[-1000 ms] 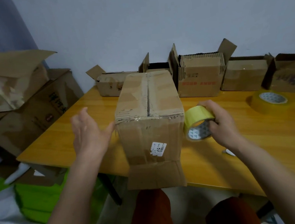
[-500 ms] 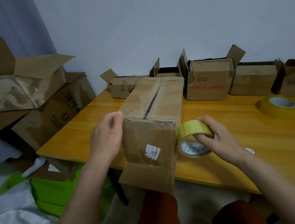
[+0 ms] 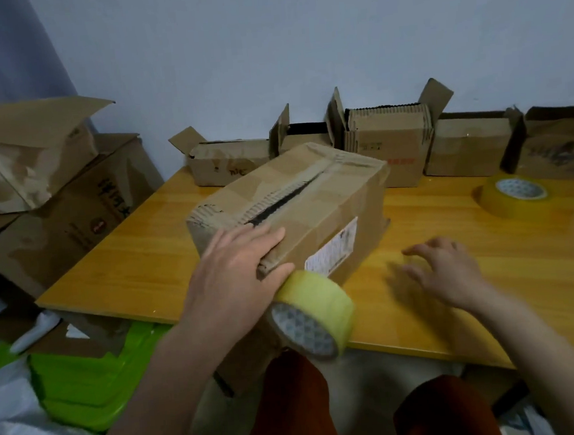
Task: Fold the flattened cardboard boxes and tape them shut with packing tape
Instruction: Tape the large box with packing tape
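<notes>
Box now turned askew on table; tape passed across. Left hand presses box end, pinning tape beneath, apparently steadying. Right hand spread, empty. Seam untaped.

Cardboard box lies angled on yellow table, top seam gaping dark. Left hand rests flat on box's near end, fingers straight. Tape roll sits just below that hand, at table edge. Right hand hovers blurred above table, fingers spread, holding nothing. Second tape roll lies flat far right.
</notes>
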{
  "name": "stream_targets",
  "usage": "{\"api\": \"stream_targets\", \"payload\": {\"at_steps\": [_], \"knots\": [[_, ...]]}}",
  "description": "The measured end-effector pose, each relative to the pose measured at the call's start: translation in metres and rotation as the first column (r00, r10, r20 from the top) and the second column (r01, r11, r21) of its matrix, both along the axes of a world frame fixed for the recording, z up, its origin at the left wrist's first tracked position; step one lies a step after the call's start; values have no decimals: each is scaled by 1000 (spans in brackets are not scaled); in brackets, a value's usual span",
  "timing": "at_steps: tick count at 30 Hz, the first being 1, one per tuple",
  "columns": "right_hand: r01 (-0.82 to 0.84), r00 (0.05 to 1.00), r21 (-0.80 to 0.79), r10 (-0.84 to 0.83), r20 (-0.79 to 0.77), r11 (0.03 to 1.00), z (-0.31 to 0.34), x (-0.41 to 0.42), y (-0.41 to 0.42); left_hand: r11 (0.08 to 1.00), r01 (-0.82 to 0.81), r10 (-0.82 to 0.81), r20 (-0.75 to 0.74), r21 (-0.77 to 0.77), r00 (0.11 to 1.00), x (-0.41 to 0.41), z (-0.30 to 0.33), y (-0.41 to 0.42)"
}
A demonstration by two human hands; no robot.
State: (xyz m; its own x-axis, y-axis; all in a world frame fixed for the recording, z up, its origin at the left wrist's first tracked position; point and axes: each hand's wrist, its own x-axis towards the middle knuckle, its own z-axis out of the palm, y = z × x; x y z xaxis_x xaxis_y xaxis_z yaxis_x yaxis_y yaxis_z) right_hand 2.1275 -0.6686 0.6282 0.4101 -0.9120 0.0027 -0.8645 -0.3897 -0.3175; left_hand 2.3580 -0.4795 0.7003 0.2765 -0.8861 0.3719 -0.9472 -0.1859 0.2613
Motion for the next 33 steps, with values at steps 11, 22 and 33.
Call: {"api": "stream_targets", "payload": {"at_steps": [11,22,33], "knots": [[5,992,130,11,-125,991,-32,-38,-27,951,251,-186,-313,180,931,53,21,-75],[-190,718,-134,231,657,973,67,20,11,990,42,-127,-718,-135,684,36,18,-137],[-532,683,-230,573,453,815,85,135,-19,994,6,-107,-951,-110,290,21,-42,-108]]}}
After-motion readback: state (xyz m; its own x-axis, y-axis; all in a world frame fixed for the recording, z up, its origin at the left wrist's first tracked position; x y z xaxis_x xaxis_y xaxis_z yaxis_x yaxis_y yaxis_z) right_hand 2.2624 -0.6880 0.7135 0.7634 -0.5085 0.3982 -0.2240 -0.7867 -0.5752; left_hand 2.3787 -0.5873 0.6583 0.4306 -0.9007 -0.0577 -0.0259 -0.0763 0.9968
